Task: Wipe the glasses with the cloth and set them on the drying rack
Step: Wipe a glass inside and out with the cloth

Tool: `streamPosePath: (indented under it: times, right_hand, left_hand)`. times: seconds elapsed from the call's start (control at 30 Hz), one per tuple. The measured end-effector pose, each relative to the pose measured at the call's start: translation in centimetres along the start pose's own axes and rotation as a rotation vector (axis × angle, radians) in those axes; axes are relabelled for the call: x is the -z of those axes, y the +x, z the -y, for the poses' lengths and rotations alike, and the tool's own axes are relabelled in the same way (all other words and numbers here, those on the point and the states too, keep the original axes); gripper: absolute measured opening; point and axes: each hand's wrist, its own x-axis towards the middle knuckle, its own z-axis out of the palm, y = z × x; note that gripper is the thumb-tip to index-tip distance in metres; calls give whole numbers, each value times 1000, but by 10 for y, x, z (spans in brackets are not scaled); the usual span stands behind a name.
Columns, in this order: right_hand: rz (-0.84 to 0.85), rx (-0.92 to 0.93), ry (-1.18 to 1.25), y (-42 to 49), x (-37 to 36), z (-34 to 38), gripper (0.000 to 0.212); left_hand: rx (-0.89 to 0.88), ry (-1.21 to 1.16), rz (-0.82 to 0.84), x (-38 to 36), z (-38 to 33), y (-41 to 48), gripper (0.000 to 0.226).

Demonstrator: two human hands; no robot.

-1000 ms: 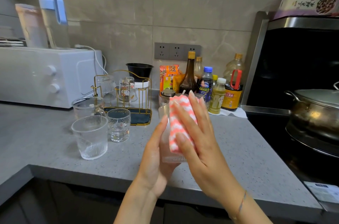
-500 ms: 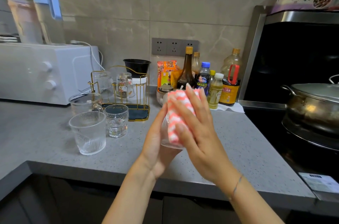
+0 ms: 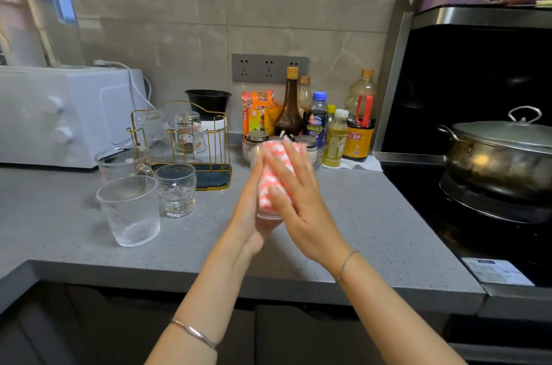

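Note:
Above the grey counter (image 3: 358, 215) my left hand (image 3: 249, 215) cups a clear glass (image 3: 268, 214), mostly hidden between my palms. My right hand (image 3: 294, 197) presses a pink and white striped cloth (image 3: 273, 176) flat against the glass with straight fingers. A gold wire drying rack (image 3: 209, 137) stands behind at the left with two glasses upside down on it, a ribbed one (image 3: 153, 128) and a printed one (image 3: 188, 133). Three more glasses wait in front of the rack: a ribbed tumbler (image 3: 130, 209), a small patterned glass (image 3: 176, 190) and a glass mug (image 3: 124, 160).
A white oven (image 3: 59, 116) with pitchers on top fills the back left. Sauce bottles and jars (image 3: 316, 122) cluster at the wall behind my hands. A steel pot (image 3: 501, 152) sits on the black stove at the right. The counter edge runs close below my forearms.
Both hands with the glass and cloth have risen and moved slightly away from me. The right hand has slid along the cloth on the glass.

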Motion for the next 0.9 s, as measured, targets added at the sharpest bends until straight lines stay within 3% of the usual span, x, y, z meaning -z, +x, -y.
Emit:
streamPosePath:
  times: [0.2, 0.4, 0.63, 0.7, 0.8, 0.9]
  right_hand:
    - [95, 20, 3, -35, -11, -1, 49]
    - [-46, -53, 45, -11, 5, -1, 49]
    - [-68, -135, 234, 0, 12, 4, 57]
    - [-48, -124, 314, -7, 10, 10, 68]
    - [-5, -114, 278, -23, 1, 12, 87]
    - [-17, -89, 307, -33, -3, 12, 76]
  left_hand:
    - [93, -103, 46, 6, 0, 0, 54]
    - [129, -115, 88, 7, 5, -9, 53]
    - [80, -60, 127, 6, 10, -17, 70]
    - [58, -44, 115, 4, 9, -16, 81]
    - [48, -31, 130, 6, 4, -14, 80]
    - [33, -97, 115, 9, -4, -11, 86]
